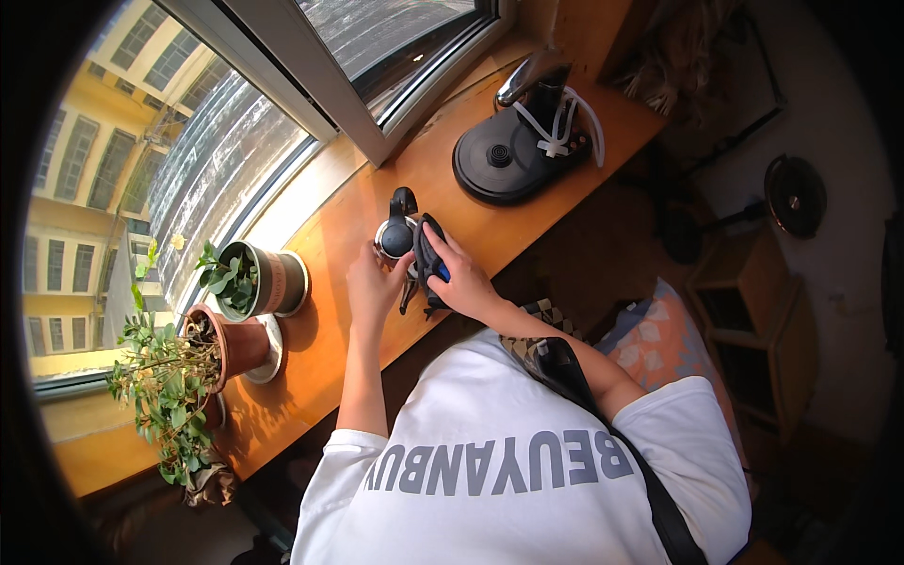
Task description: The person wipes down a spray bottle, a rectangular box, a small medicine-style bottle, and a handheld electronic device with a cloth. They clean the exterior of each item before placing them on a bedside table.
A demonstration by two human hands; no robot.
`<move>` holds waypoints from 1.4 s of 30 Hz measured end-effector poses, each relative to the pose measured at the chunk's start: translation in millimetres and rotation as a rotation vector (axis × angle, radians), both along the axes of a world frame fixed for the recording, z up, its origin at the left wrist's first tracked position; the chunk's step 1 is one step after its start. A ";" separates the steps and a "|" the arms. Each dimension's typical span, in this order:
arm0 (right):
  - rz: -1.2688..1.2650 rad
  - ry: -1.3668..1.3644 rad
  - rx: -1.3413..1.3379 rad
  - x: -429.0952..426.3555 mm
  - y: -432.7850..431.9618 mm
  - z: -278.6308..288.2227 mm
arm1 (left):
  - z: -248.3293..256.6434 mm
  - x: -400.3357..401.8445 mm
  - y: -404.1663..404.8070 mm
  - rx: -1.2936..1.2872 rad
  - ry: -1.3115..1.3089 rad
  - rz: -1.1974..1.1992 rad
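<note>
In front of me, over the wooden sill counter (339, 296), is a small metal kettle (397, 239) with a black lid and black handle. Its handle points away from me, and its thin spout shows on my side. My left hand (376, 281) grips the kettle's near left side. A dark grey cloth with a blue patch (429, 256) is in my right hand (462, 279), pressed against the kettle's right side. Cloth and fingers hide much of the kettle's body.
A black electric kettle base (487, 169) with a chrome spout and white tubing stands up and to the right. On the left are a green pot (265, 279) and a terracotta pot (236, 346) with plants. A window frame (367, 138) borders the counter; a fan (794, 198) is farther right.
</note>
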State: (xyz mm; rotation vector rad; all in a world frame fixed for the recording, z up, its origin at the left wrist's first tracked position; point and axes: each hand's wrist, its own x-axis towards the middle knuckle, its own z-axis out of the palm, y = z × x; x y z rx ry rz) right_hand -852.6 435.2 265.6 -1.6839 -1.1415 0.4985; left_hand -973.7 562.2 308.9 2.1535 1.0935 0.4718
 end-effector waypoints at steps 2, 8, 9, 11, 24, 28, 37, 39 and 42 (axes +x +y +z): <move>-0.022 0.088 -0.054 5.3 -0.1 -8.5 | -2.2 3.6 -6.0 0.106 0.053 0.023; -0.034 0.104 -0.069 -4.2 -6.1 -42.3 | -8.0 5.6 -2.5 0.167 0.034 0.077; -0.017 -0.088 -0.041 -8.8 -5.2 -16.0 | -12.3 4.2 -3.3 0.179 0.009 0.096; 0.084 -0.178 -0.033 -4.8 -4.1 5.4 | -14.2 5.9 -5.1 0.226 0.033 0.102; 0.119 0.128 -0.457 12.2 -17.9 -28.7 | -6.6 14.2 -8.7 0.342 0.132 0.070; 0.134 -0.098 -0.195 -8.1 -25.2 -15.1 | -13.6 9.7 -6.8 0.325 0.117 0.087; 0.219 -0.150 -0.364 4.5 -35.9 -20.7 | -17.9 4.3 -1.1 0.327 0.103 0.089; 0.291 -0.343 -0.259 -1.8 -30.4 19.7 | -18.8 5.1 -2.9 0.315 0.111 0.097; 0.273 -0.459 -0.321 -2.4 -35.5 -6.7 | -14.2 8.2 -5.0 0.308 0.140 0.101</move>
